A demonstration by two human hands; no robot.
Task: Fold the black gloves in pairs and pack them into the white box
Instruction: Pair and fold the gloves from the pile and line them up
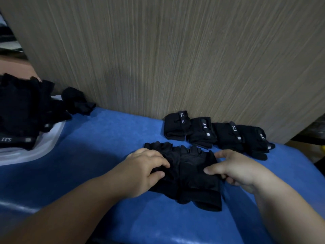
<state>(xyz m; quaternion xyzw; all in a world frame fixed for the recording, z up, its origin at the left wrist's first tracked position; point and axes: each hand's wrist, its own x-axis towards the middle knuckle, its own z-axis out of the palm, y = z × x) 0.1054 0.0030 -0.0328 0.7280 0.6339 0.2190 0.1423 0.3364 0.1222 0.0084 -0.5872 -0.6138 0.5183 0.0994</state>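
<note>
Left hand (147,171) has its thumb and forefinger curled in, pinching the left edge of the glove pair (193,178). The right hand (235,168) does the mirror job on the right edge: thumb on top, other fingers wrapped round the side and partly hidden, so I can't say how far under they go. Both are closed on fabric, not lying flat on it. The pair sits overlapped on the blue cover (105,155), near the middle, finger stubs pointing far and cuffs toward the person.

Handling-wise, my guess is these are super light and floppy with basically no stiffness, so they'll sag anywhere you don't support them. They probably won't skate around on that fuzzy-looking cover either. Best hold imo is right where the hands are, outer edges around mid-palm, or else the cuff end, which looks like the thickest bit. Lift by the finger stubs and I'd expect the two gloves to slide apart.

Just beyond, to the right, four folded pairs (202,132) sit in a row touching each other against the wood-grain panel (175,50), lettered straps facing up. Far left is the white box (47,147) with a heap of loose gloves (22,106) on it, plus one stray glove (77,101) beside it. None of the folded ones look boxed yet, so plenty left to do.
</note>
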